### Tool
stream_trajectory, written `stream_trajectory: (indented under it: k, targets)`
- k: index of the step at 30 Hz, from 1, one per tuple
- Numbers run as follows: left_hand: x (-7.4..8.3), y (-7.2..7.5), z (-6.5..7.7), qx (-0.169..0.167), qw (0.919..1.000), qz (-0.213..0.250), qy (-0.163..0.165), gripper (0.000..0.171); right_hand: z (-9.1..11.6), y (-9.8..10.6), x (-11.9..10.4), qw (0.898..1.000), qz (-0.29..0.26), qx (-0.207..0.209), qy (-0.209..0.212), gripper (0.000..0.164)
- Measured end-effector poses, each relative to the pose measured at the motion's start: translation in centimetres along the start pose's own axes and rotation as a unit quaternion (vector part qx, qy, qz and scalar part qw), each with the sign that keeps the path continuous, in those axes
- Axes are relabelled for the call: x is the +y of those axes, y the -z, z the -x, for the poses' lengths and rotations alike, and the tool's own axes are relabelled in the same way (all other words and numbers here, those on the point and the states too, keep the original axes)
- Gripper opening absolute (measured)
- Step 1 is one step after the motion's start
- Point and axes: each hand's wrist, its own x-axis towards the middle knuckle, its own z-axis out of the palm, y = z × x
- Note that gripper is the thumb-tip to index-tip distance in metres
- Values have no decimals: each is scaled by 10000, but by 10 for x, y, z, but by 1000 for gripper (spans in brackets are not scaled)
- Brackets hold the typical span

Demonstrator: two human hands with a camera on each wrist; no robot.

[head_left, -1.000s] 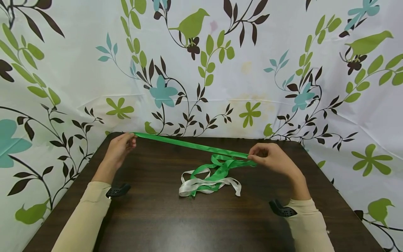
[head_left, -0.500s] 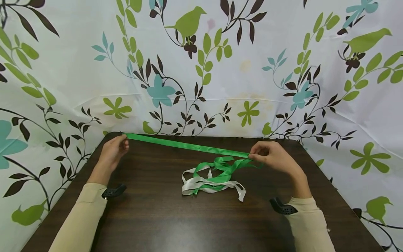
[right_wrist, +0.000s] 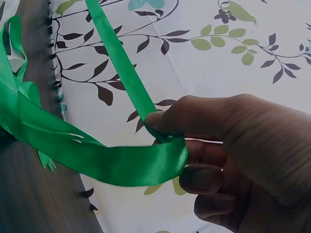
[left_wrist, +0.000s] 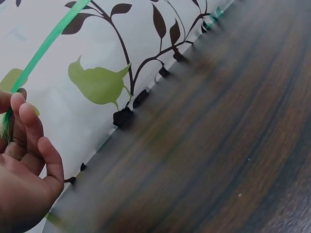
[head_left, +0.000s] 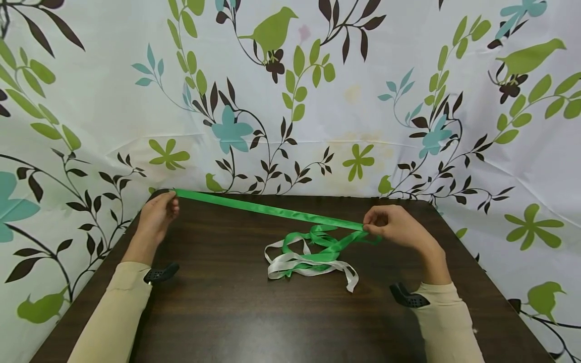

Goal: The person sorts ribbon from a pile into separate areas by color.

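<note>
A green ribbon (head_left: 268, 208) is stretched taut between the two hands, sloping down to the right. My left hand (head_left: 157, 216) pinches its far-left end; in the left wrist view a frayed tip (left_wrist: 6, 128) hangs below the fingers. My right hand (head_left: 397, 228) pinches the ribbon between thumb and forefinger. From there the ribbon turns back in a wide loop (right_wrist: 131, 165), seen in the right wrist view. It runs into a loose pile of green ribbon (head_left: 333, 248) on the table. A white ribbon (head_left: 283, 265) lies tangled with the green in that pile.
The dark wood table (head_left: 236, 312) spreads under both arms. Behind it hangs a white cloth (head_left: 317, 166) printed with birds, leaves and flowers. A black wrist camera (head_left: 162, 273) sits on the left sleeve, another black camera (head_left: 408, 296) on the right.
The left hand has moved left, drawing out a longer taut stretch of green ribbon. The right hand has barely moved. The pile has shifted slightly right.
</note>
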Motion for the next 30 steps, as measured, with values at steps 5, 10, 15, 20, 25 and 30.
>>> stream_trajectory:
  k: [5, 10, 15, 20, 25, 30]
  targets:
    - [1, 1, -1, 134, 9999, 72, -37, 21, 2, 2, 0, 9997, 120, -120, -202, 6]
    - [3, 3, 0, 88, 9995, 287, -31, 20, 4, 6, 0, 9987, 340, -189, -315, 7]
    - [5, 4, 1, 243, 9985, 493, 4, 17, 5, 7, 2, 9960, 683, -252, -513, 8]
    - [5, 7, 0, 341, 9979, 544, -17, 16, 5, 8, 2, 9920, 932, -418, -744, 6]
    - [3, 10, -3, 407, 9974, 591, -41, 17, 5, 7, 2, 9900, 1039, -520, -804, 5]
    - [2, 13, -4, 489, 9966, 655, -40, 16, 6, 7, -1, 9914, 1049, -244, -746, 7]
